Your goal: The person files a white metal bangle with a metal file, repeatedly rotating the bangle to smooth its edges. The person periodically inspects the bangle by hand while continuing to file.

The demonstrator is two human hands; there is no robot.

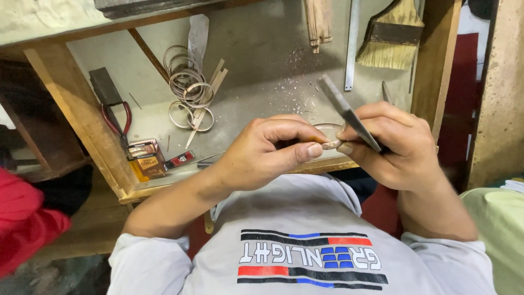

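Pretty clearly a small craft workshop, metalwork or jewellery by the look of it. The wooden-framed surface (262, 65) is worn and dusted with filings (297, 87), there's a heap of metal rings (188, 87), red-handled pliers (117, 123), a steel ruler (352, 43) and a dusting brush (393, 35) lying about.

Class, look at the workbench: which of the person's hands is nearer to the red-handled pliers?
Left. The left hand is right of the red-handled pliers, with bare bench between; the right hand, gripping a flat file, is farther right.
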